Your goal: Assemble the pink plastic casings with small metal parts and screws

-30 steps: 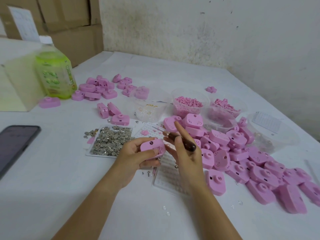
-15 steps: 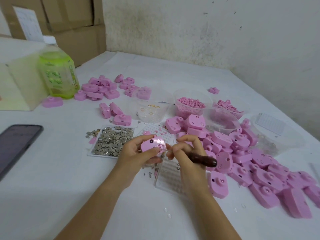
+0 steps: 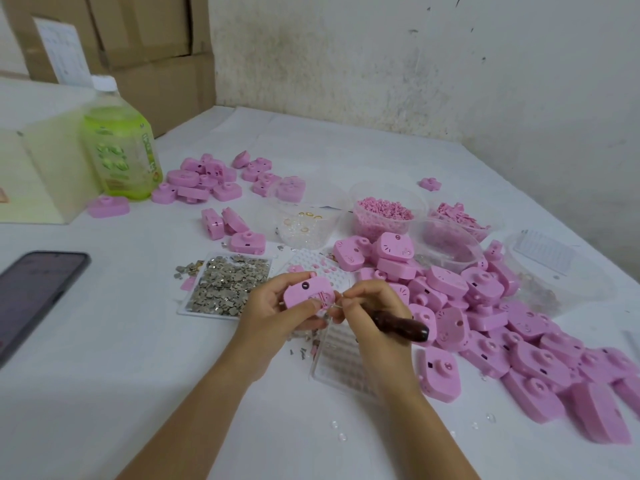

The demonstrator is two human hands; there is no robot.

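White table (image 3: 104, 393), heaps of pink casings (image 3: 483, 287), tray of metal parts (image 3: 225, 287), phone (image 3: 31, 292), green bottle (image 3: 119, 150)

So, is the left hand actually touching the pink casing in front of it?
Touching. The head view shows the left hand gripping the pink casing, thumb across its near edge and fingers curled behind it, with no gap.
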